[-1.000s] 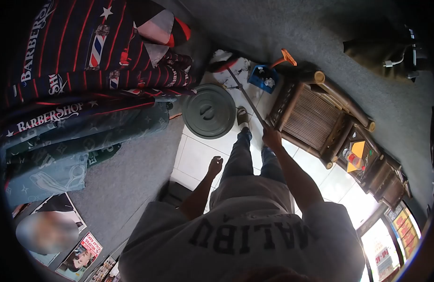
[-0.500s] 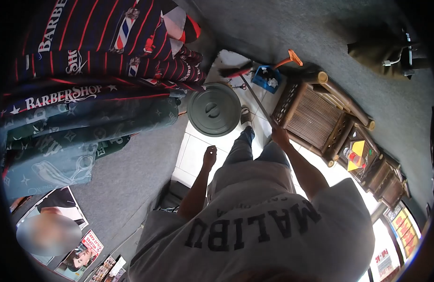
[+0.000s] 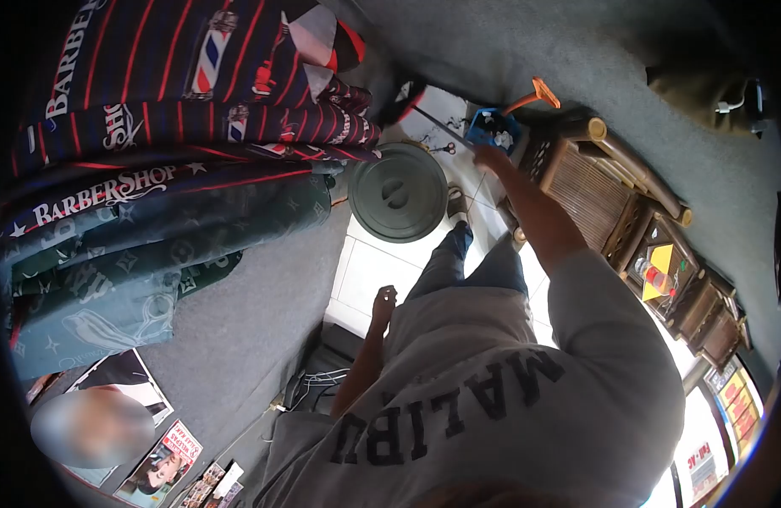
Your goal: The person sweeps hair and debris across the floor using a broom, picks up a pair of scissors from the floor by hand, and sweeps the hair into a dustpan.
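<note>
My right hand (image 3: 494, 159) is closed around the dark handle of a broom (image 3: 441, 124), with the arm stretched forward. The broom's red-and-black head (image 3: 405, 103) lies in the far corner, beyond a round grey-green lidded bin (image 3: 399, 193). Just past my right hand is a blue container (image 3: 489, 129) holding dark and white scraps, with an orange handle (image 3: 534, 96) rising beside it. Small scissors (image 3: 445, 148) show between the bin and the broom handle. At my left side hangs my left hand (image 3: 384, 305), its fingers loosely curled, apparently around nothing.
A bamboo chair (image 3: 589, 190) stands on the right, with a small bamboo table behind it holding a bottle (image 3: 653, 275). Barbershop capes (image 3: 170, 169) hang on the left. White tiles (image 3: 378, 267) cover the floor; cables (image 3: 322, 378) lie near my left arm.
My right hand has moved forward with the broom, pushing its head left and farther into the corner. My left hand stays low at my side, still curled.
</note>
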`<move>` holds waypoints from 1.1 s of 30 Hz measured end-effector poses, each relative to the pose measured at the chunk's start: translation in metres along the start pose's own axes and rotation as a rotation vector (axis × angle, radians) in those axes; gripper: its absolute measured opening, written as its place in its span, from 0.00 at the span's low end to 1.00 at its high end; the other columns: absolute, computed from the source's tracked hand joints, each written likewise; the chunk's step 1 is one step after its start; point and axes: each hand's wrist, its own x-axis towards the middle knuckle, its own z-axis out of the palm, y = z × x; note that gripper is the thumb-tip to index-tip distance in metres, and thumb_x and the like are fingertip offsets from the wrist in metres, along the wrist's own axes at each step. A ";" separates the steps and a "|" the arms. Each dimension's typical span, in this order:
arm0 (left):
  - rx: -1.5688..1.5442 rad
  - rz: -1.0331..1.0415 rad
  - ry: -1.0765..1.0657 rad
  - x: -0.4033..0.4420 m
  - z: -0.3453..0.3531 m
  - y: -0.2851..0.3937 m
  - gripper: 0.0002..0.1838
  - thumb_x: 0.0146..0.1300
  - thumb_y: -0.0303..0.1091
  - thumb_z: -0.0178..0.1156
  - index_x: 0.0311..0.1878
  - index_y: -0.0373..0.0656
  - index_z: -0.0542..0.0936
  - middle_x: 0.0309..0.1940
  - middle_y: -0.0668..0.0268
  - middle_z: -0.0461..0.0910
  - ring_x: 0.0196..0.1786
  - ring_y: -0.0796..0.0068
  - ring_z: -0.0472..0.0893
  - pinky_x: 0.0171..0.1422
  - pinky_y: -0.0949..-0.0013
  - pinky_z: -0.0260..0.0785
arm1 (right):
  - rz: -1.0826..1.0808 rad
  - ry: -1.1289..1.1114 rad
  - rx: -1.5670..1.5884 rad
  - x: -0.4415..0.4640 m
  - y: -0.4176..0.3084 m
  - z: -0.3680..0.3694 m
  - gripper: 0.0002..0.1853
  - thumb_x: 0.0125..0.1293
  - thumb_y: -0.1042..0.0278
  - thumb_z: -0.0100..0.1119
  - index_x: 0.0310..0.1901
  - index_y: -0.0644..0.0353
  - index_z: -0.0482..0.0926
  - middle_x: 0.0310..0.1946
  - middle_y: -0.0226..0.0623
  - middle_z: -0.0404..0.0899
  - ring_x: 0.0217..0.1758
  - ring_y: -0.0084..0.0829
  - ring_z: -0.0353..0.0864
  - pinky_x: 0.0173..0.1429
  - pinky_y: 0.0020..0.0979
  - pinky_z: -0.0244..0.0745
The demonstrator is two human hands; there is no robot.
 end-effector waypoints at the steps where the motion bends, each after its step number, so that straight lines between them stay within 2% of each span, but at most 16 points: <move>1: 0.009 -0.017 -0.011 0.003 0.001 -0.010 0.16 0.67 0.38 0.52 0.53 0.38 0.74 0.37 0.63 0.79 0.34 0.75 0.76 0.41 0.70 0.70 | -0.060 0.072 0.021 -0.013 0.015 0.017 0.23 0.56 0.65 0.54 0.56 0.54 0.75 0.40 0.48 0.82 0.45 0.48 0.83 0.48 0.47 0.79; 5: 0.057 0.004 0.007 0.009 0.011 -0.034 0.16 0.66 0.42 0.49 0.41 0.36 0.75 0.33 0.57 0.77 0.32 0.69 0.75 0.41 0.64 0.69 | -0.054 0.282 0.168 -0.122 0.007 0.047 0.28 0.57 0.70 0.49 0.62 0.51 0.69 0.37 0.51 0.81 0.42 0.50 0.81 0.47 0.49 0.77; 8: 0.420 0.436 -0.070 0.028 0.012 -0.078 0.16 0.67 0.43 0.48 0.40 0.39 0.75 0.32 0.59 0.76 0.31 0.69 0.75 0.39 0.64 0.68 | -0.028 0.307 0.147 -0.131 -0.016 0.028 0.28 0.57 0.69 0.49 0.63 0.50 0.68 0.38 0.51 0.81 0.42 0.50 0.82 0.47 0.49 0.77; 11: 0.249 0.105 -0.128 0.009 0.008 -0.014 0.16 0.68 0.44 0.48 0.40 0.40 0.75 0.32 0.57 0.76 0.32 0.70 0.76 0.40 0.64 0.69 | -0.055 0.232 0.023 -0.049 -0.015 0.007 0.26 0.57 0.69 0.49 0.60 0.46 0.71 0.38 0.48 0.82 0.40 0.51 0.82 0.45 0.49 0.78; 12: 0.215 0.138 -0.125 0.022 0.006 -0.026 0.16 0.69 0.42 0.48 0.44 0.39 0.76 0.34 0.58 0.78 0.35 0.71 0.77 0.42 0.66 0.70 | -0.112 0.220 -0.036 0.026 0.020 0.049 0.21 0.58 0.68 0.49 0.55 0.47 0.75 0.31 0.46 0.82 0.32 0.48 0.83 0.34 0.47 0.79; 14: 0.134 0.038 -0.050 0.022 0.007 -0.003 0.16 0.70 0.40 0.48 0.49 0.38 0.76 0.37 0.58 0.80 0.38 0.70 0.79 0.44 0.68 0.72 | 0.063 -0.034 0.315 0.044 0.039 0.065 0.17 0.61 0.66 0.48 0.51 0.51 0.76 0.22 0.44 0.79 0.23 0.42 0.82 0.22 0.41 0.77; 15: 0.081 0.014 -0.047 0.022 0.007 0.010 0.16 0.70 0.38 0.49 0.52 0.36 0.76 0.40 0.59 0.81 0.41 0.70 0.80 0.45 0.67 0.73 | 0.082 0.052 0.431 -0.008 0.025 0.049 0.16 0.62 0.66 0.48 0.52 0.51 0.76 0.20 0.43 0.77 0.20 0.40 0.80 0.18 0.39 0.74; 16: 0.083 0.062 -0.064 0.032 0.005 -0.002 0.16 0.72 0.41 0.49 0.56 0.44 0.75 0.44 0.62 0.81 0.41 0.74 0.80 0.37 0.71 0.70 | 0.059 0.118 0.408 -0.040 0.021 0.055 0.17 0.63 0.66 0.48 0.54 0.49 0.75 0.24 0.44 0.77 0.25 0.41 0.80 0.24 0.39 0.74; 18: 0.091 0.094 -0.053 0.037 0.008 0.002 0.16 0.71 0.42 0.50 0.56 0.44 0.75 0.44 0.63 0.81 0.40 0.75 0.80 0.37 0.71 0.70 | 0.019 0.251 0.352 -0.101 0.015 0.070 0.19 0.66 0.66 0.47 0.58 0.46 0.74 0.31 0.47 0.78 0.34 0.43 0.80 0.36 0.39 0.76; 19: 0.090 0.080 -0.059 0.043 0.011 0.003 0.17 0.71 0.42 0.51 0.56 0.44 0.75 0.44 0.63 0.81 0.40 0.75 0.80 0.37 0.71 0.70 | 0.024 0.260 0.372 -0.130 0.008 0.071 0.19 0.68 0.64 0.48 0.60 0.45 0.73 0.39 0.51 0.81 0.45 0.48 0.80 0.51 0.42 0.76; 22: 0.103 0.032 -0.098 0.050 0.019 -0.007 0.19 0.69 0.43 0.53 0.55 0.41 0.75 0.44 0.61 0.81 0.40 0.74 0.80 0.40 0.69 0.71 | 0.053 0.403 0.525 -0.163 0.005 0.084 0.20 0.69 0.63 0.47 0.62 0.45 0.71 0.43 0.52 0.80 0.49 0.53 0.78 0.53 0.47 0.72; 26: 0.160 0.084 -0.142 0.048 0.020 -0.017 0.19 0.66 0.42 0.54 0.52 0.37 0.77 0.44 0.58 0.81 0.41 0.69 0.80 0.49 0.67 0.72 | 0.323 0.077 1.062 -0.141 -0.005 0.057 0.21 0.71 0.62 0.43 0.64 0.41 0.71 0.18 0.35 0.73 0.15 0.30 0.72 0.17 0.34 0.66; 27: 0.181 0.123 -0.136 0.050 0.017 -0.018 0.19 0.67 0.42 0.54 0.52 0.37 0.77 0.44 0.58 0.81 0.41 0.68 0.80 0.49 0.67 0.71 | 0.338 0.120 1.163 -0.138 -0.010 0.061 0.20 0.72 0.59 0.43 0.64 0.39 0.70 0.13 0.27 0.63 0.09 0.18 0.56 0.11 0.25 0.52; 30: 0.138 0.147 -0.114 0.050 0.011 0.001 0.17 0.67 0.40 0.53 0.52 0.38 0.77 0.41 0.60 0.81 0.39 0.70 0.80 0.48 0.68 0.71 | 0.311 0.167 1.003 -0.173 -0.011 0.075 0.21 0.72 0.58 0.43 0.65 0.38 0.69 0.13 0.28 0.64 0.09 0.20 0.56 0.12 0.26 0.53; 31: 0.113 0.109 -0.100 0.046 0.011 0.017 0.17 0.68 0.39 0.52 0.52 0.39 0.77 0.40 0.60 0.81 0.39 0.71 0.80 0.48 0.68 0.71 | 0.377 0.220 0.965 -0.197 -0.011 0.071 0.21 0.70 0.58 0.46 0.64 0.34 0.71 0.15 0.34 0.72 0.10 0.23 0.67 0.14 0.31 0.66; 33: 0.079 0.149 -0.072 0.046 0.013 0.025 0.16 0.68 0.39 0.51 0.51 0.40 0.77 0.39 0.62 0.81 0.37 0.74 0.79 0.45 0.69 0.72 | 0.405 0.184 1.014 -0.232 -0.013 0.060 0.20 0.70 0.59 0.45 0.63 0.35 0.72 0.15 0.34 0.72 0.09 0.24 0.66 0.13 0.30 0.64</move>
